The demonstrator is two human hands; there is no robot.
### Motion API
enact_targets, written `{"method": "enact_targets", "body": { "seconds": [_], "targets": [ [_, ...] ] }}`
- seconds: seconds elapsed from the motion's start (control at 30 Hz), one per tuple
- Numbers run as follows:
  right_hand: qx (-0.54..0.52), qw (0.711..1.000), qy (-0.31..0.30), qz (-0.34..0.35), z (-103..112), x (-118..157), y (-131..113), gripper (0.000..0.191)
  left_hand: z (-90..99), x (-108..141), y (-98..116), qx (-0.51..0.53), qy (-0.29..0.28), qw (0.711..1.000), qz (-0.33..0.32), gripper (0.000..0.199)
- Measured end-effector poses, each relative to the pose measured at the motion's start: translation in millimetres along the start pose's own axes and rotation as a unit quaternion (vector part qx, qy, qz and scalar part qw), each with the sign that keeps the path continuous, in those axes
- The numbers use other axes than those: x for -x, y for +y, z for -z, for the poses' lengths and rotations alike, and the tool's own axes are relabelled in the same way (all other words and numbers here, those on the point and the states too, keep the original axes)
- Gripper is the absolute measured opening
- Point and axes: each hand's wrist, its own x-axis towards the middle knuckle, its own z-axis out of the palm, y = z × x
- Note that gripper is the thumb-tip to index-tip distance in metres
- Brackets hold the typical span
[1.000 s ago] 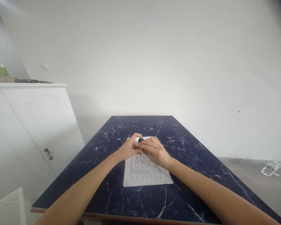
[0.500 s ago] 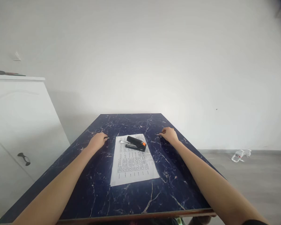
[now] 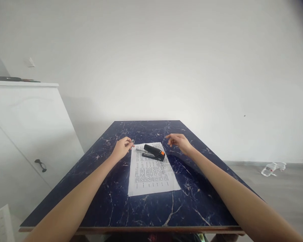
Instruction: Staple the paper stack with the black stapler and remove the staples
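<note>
1. Pale wall [image 3: 154, 67] stands behind a dark, veined surface [image 3: 151, 211]; a white cabinet [image 3: 20, 121] stands to the left.
2. Position of main item: the stapler [image 3: 153, 154] lies on the far part of the printed paper [image 3: 151, 179], its arms spread apart and its metal part extending leftward. Neither hand touches it.
3. Change, stapler: one second ago both hands were closed together over the paper around a dark object; they are now apart, leaving the stapler exposed.
4. Change, left hand [image 3: 123, 147]: it has moved from the left of the paper to the far left corner. Its fingertips pinch a small grey piece [image 3: 133, 141].
5. Right hand [image 3: 178, 142]: fingers loosely bent, to the right of the stapler; no object is visible in its grip.
6. Judged effect: the spread stapler appears accessible, with the grey piece now nearer to it.
</note>
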Motion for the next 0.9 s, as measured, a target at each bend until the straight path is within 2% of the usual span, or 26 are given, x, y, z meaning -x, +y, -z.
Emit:
{"method": "enact_targets", "body": {
  "seconds": [0.07,0.17,0.33,0.5,0.77,0.83,0.9],
  "targets": [
    [0.037,0.999,-0.037,0.006,-18.6,6.3,-7.3,0.053,-7.1,1.7,3.4,0.035,0.007,0.999,0.014,0.031],
    [0.106,0.991,-0.056,0.053,-46.4,14.8,-13.8,0.039,-14.8,3.1,3.7,0.075,0.011,0.997,0.015,0.032],
    [0.220,0.963,-0.091,0.124,-76.5,25.4,-17.3,0.039,-22.4,5.3,3.7,0.144,0.012,0.988,0.055,0.037],
    [0.242,0.954,-0.110,0.136,-81.2,29.7,-14.7,0.048,-23.6,6.6,1.6,0.173,-0.009,0.982,0.073,0.052],
    [0.252,0.951,-0.114,0.137,-80.5,28.2,-12.0,0.044,-19.6,1.3,-6.5,0.297,0.001,0.939,0.176,0.046],
    [0.251,0.951,-0.115,0.141,-80.3,28.4,-11.8,0.043,-18.3,1.7,-5.5,0.270,0.006,0.950,0.157,0.044],
    [0.249,0.951,-0.117,0.139,-80.0,28.9,-12.0,0.042,-16.8,2.9,-3.4,0.198,0.004,0.975,0.102,0.042]
  ]
}}
